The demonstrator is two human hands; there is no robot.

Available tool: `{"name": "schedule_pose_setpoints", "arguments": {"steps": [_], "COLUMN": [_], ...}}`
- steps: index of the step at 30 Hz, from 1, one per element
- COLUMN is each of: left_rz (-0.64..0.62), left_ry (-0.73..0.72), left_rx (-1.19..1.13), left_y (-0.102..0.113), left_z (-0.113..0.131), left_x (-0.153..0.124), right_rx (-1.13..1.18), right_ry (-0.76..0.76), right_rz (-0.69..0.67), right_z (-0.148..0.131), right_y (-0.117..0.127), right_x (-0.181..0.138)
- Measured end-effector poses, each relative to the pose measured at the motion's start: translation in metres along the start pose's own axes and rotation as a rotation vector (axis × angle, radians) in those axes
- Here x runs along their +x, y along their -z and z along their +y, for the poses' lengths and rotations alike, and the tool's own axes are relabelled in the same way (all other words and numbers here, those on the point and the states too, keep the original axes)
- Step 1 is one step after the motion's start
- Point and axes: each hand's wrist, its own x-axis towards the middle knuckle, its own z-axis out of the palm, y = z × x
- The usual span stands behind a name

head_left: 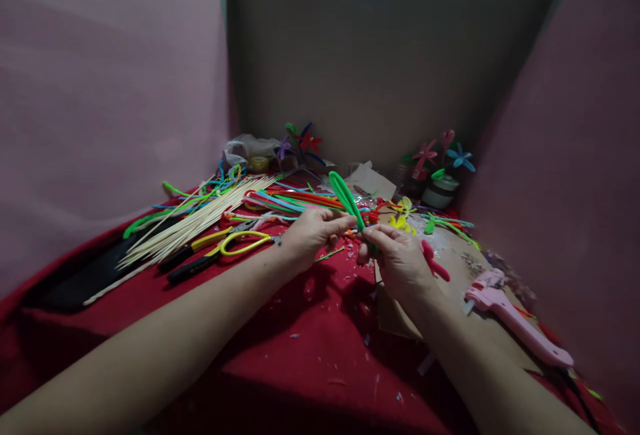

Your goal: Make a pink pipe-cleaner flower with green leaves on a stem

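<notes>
Over the middle of the red-covered table, a green pipe cleaner (344,192) is folded into a narrow upright loop that leans left. My left hand (316,234) pinches it low on the left side between thumb and fingers. From the right, my right hand (400,255) pinches its lower end, and the fingers hide part of that end. A bundle of coloured pipe cleaners (300,200) lies just behind my left hand. Beside my right hand, a dark pink pipe-cleaner piece (435,262) shows partly behind the wrist.
Thin wooden sticks (190,228) and yellow-handled pliers (245,243) lie at left. A pink glue gun (520,323) rests on cardboard (400,315) at right. Pipe-cleaner flowers (307,142) stand at the back, more beside a jar (440,191). Scraps dot the red cloth (300,368).
</notes>
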Motion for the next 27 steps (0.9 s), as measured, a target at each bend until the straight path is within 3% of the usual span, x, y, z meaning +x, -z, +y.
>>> {"name": "schedule_pose_setpoints", "arguments": {"steps": [3,7,10,16,23,27], "left_rz": [0.023,0.040,0.023,0.144,0.171,0.224], "left_ry": [0.041,0.008,-0.030,0.014,0.066,0.004], "left_rx": [-0.163,-0.081,-0.018,-0.103,-0.213,-0.044], "left_y": [-0.006,-0.009,-0.009,-0.001,0.016,0.023], "left_z": [-0.007,-0.004,-0.003,0.001,0.008,0.004], "left_x": [0.000,-0.005,-0.006,0.000,0.008,0.013], "right_rx": [-0.110,-0.196,-0.170,-0.086,-0.165,-0.197], "right_ry": [-0.006,0.000,0.006,-0.168,-0.143,-0.115], "right_rz": [-0.071,-0.166,-0.145,-0.137,-0.177,-0.215], "right_z": [0.001,-0.001,-0.001,0.000,0.000,0.005], "right_y": [-0.003,-0.005,-0.006,-0.011,-0.012,-0.010], "right_x": [-0.004,-0.007,-0.006,-0.010,-0.014,-0.014]}}
